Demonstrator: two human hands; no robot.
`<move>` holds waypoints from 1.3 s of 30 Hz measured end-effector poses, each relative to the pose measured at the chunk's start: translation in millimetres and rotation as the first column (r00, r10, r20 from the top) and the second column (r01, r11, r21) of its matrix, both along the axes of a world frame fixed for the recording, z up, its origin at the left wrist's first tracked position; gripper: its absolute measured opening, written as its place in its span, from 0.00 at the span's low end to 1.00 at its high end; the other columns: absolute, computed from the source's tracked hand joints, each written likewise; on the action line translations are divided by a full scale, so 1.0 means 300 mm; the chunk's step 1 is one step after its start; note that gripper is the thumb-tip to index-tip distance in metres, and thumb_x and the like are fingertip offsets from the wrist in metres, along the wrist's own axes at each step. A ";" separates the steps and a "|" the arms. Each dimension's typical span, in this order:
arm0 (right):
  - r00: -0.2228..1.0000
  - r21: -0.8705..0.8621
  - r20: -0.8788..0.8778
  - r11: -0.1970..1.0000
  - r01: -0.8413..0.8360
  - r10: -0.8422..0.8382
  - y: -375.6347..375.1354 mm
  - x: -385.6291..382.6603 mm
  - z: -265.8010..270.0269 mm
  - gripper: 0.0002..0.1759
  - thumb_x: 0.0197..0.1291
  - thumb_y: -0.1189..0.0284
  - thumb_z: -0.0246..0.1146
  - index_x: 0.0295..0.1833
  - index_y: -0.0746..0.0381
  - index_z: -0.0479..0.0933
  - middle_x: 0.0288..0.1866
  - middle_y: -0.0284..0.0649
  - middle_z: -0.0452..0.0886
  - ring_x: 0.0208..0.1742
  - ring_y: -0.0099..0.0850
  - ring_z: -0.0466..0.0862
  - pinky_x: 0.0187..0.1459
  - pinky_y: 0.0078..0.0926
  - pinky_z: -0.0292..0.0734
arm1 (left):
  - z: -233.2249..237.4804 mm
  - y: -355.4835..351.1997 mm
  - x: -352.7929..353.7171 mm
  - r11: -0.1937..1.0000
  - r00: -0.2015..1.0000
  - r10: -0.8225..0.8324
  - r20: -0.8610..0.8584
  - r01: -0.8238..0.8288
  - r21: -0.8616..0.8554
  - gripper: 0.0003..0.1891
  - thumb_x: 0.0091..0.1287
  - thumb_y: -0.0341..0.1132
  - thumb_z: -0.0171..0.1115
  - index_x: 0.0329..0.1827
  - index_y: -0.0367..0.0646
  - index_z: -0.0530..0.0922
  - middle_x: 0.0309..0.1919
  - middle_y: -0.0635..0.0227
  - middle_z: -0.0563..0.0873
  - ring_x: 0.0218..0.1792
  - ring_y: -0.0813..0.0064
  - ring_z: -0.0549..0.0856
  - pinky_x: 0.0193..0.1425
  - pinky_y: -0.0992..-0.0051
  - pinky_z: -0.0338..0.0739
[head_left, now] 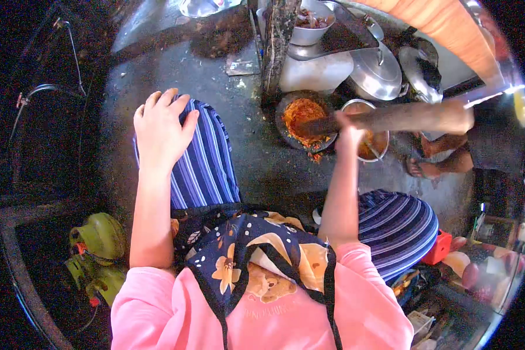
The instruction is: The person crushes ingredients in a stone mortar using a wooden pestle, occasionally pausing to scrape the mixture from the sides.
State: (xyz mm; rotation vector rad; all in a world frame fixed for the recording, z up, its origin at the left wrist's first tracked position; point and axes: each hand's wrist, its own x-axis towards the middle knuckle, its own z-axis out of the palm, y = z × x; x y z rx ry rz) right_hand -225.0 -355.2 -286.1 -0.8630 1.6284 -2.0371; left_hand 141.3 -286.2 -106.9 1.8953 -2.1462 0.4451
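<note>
My right hand, slightly blurred, is closed around a long, thick wooden pestle. The pestle slants to the right, its lower end in a dark mortar on the floor. Coarse orange-red paste fills the mortar, and some bits lie spilled at its near edge. Just right of my right hand is a metal bowl with orange contents and a spoon, partly covered by the pestle. My left hand lies on my striped-clothed knee, fingers spread and holding nothing.
A wooden post rises behind the mortar. Lidded metal pots and a bowl of dark food stand behind. Another person's foot is at the right. Green gas cylinders stand at the lower left.
</note>
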 end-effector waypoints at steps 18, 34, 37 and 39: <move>0.958 0.063 0.107 0.960 -0.274 0.267 0.017 0.063 -0.118 0.19 0.37 0.86 0.70 0.37 0.62 0.73 0.34 0.35 0.77 0.36 0.28 0.76 0.41 0.30 0.75 | -0.001 0.005 -0.008 1.000 1.000 -0.016 0.020 0.016 -0.025 0.17 0.57 0.45 0.59 0.46 0.48 0.81 0.52 0.64 0.80 0.57 0.58 0.74 0.59 0.59 0.67; 0.917 0.052 0.102 0.918 -0.392 0.386 0.024 0.143 -0.004 0.14 0.42 0.82 0.70 0.33 0.61 0.73 0.33 0.32 0.76 0.41 0.26 0.74 0.46 0.27 0.70 | 0.078 0.061 -0.090 0.808 0.605 -0.404 -0.686 0.588 0.043 0.17 0.53 0.32 0.65 0.47 0.43 0.80 0.49 0.58 0.81 0.49 0.58 0.80 0.58 0.63 0.70; 0.938 -0.085 -0.104 0.937 -0.340 0.331 0.031 0.183 0.253 0.18 0.41 0.82 0.73 0.38 0.61 0.73 0.34 0.35 0.78 0.36 0.28 0.76 0.46 0.28 0.72 | 0.305 0.153 -0.310 0.328 0.296 -0.678 -0.672 0.941 0.084 0.10 0.53 0.34 0.60 0.37 0.41 0.79 0.40 0.59 0.81 0.45 0.63 0.80 0.58 0.56 0.69; 0.931 -0.031 -0.192 0.946 -0.323 0.311 0.020 0.157 0.355 0.14 0.42 0.82 0.72 0.35 0.63 0.76 0.33 0.35 0.79 0.36 0.28 0.77 0.45 0.28 0.72 | 0.324 0.250 -0.420 0.279 0.109 -0.895 -0.434 0.894 -0.351 0.10 0.49 0.36 0.59 0.32 0.43 0.80 0.29 0.66 0.79 0.33 0.68 0.80 0.43 0.62 0.74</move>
